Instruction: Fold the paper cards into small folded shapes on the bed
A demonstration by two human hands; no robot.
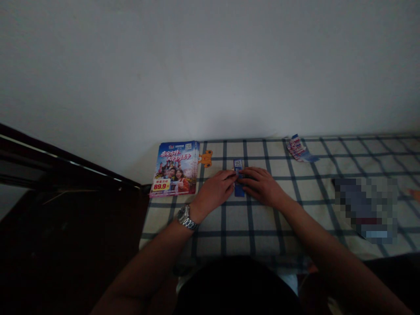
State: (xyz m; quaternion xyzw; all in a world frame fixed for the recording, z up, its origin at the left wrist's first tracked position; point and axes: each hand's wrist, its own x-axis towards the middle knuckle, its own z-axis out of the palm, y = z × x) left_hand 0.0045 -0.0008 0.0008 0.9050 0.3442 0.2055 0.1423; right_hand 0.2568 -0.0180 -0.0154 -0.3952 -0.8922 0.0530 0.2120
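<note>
A narrow blue folded flyer [239, 190] with a QR code at its far end lies on the checked cloth in front of me. My left hand [219, 187] has its fingers bunched on the flyer's left edge, and a metal watch [186, 217] is on that wrist. From the other side, the curled fingers of my right hand [261, 184] press on the flyer's right edge. Left of my hands lies a stack of printed flyers [179, 164], the top one showing "89.9". The undersides of my fingertips are hidden.
Crumpled or folded printed paper [300, 151] lies near the wall at the back right. A blurred-out dark object [364, 210] is farther right, with part of another person's hand [416, 195] at the frame edge. A bear figure [206, 159] shows beside the stack.
</note>
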